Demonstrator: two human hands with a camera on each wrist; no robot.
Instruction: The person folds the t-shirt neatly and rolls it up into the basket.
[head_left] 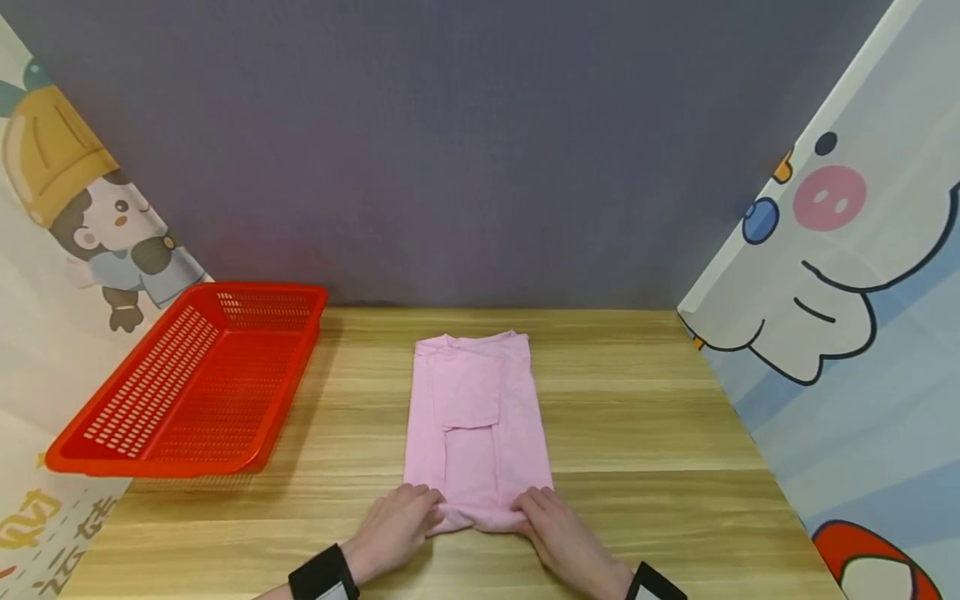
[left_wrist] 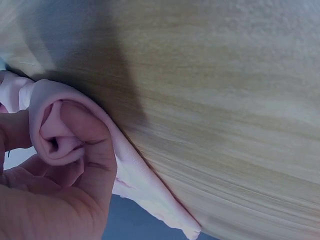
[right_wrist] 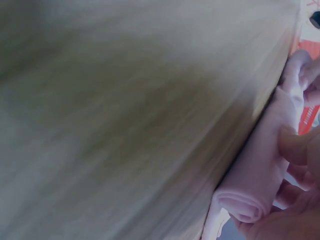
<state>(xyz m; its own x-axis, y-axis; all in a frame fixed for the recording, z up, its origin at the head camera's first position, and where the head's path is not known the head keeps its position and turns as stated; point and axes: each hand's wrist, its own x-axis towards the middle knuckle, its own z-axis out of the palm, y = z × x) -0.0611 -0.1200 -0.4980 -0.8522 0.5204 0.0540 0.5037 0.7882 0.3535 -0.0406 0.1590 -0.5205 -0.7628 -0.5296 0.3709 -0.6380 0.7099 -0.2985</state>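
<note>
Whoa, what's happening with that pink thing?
A person is making a roll out of a pink cloth. The left grip and right grip each hold one side of its near end. That end is rolled up; the rest lies spread on the wooden table. A red basket stands off to the left.

A pink garment [head_left: 521, 408] is laid on the wood-grain tabletop [head_left: 630, 408], folded narrow, with a squarish flap [head_left: 467, 392] on top and its near end [head_left: 483, 520] rolled into a spiral.
</note>
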